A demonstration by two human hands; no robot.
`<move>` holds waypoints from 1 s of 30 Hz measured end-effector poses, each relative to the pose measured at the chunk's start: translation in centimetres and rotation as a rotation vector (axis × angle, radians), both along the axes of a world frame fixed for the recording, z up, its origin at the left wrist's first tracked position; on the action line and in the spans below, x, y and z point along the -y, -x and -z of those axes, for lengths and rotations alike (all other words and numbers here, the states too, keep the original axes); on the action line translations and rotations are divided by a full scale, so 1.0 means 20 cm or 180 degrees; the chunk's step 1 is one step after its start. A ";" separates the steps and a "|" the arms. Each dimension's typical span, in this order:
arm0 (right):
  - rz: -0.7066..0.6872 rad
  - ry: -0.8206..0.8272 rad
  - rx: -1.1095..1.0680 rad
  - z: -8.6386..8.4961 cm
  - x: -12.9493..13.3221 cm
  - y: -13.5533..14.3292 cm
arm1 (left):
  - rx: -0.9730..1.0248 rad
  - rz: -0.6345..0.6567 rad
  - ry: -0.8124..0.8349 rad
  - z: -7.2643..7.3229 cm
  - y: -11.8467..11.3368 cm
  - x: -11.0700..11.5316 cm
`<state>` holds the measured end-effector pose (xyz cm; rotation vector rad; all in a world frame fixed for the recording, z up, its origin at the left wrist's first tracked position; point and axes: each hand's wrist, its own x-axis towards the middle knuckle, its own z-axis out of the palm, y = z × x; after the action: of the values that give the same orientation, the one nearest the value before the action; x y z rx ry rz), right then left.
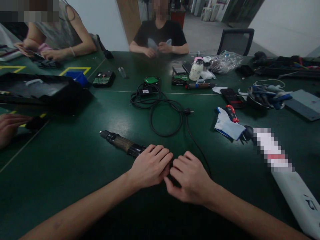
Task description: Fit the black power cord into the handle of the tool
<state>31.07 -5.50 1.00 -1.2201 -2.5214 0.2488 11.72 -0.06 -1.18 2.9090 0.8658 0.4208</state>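
Observation:
A dark electric screwdriver (123, 144) with a brown grip band lies on the green table, its tip pointing to the upper left. My left hand (151, 165) is closed over its rear end, palm down. Close beside it, my right hand (190, 176) has its fingers curled in, and what they hold, if anything, is hidden. Beyond the hands lies a coiled black power cord (166, 135) with a plug (188, 111). One strand of it runs down behind my right hand. The rear end of the screwdriver is covered by my fingers.
To the right are a red screwdriver (232, 113), a white-and-blue glove (227, 125) and a long white object (295, 196). Drives with green boards (151, 80) sit farther back. A black tray (37, 90) stands left. Two people sit across; another person's hand (11, 128) is at left.

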 end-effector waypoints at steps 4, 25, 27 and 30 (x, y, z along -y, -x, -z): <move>-0.0082 0.0239 0.0328 0.01 0.03 0.04 | 0.0710 0.0203 0.0168 0.01 0.03 -0.01; 0.0246 0.0314 -0.0456 0.11 -0.16 -0.15 | 0.0215 -0.0370 -0.0208 0.04 0.03 -0.08; 0.0223 0.0338 -0.0469 0.11 -0.16 -0.15 | 0.0221 -0.0289 -0.0208 0.03 0.04 -0.08; 0.0221 0.0372 -0.0403 0.11 -0.16 -0.15 | 0.0136 -0.0140 -0.0271 0.02 0.08 -0.12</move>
<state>33.99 -2.25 -1.12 -1.2904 -2.3805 0.4475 10.20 2.27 -1.58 2.9502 0.9297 0.5343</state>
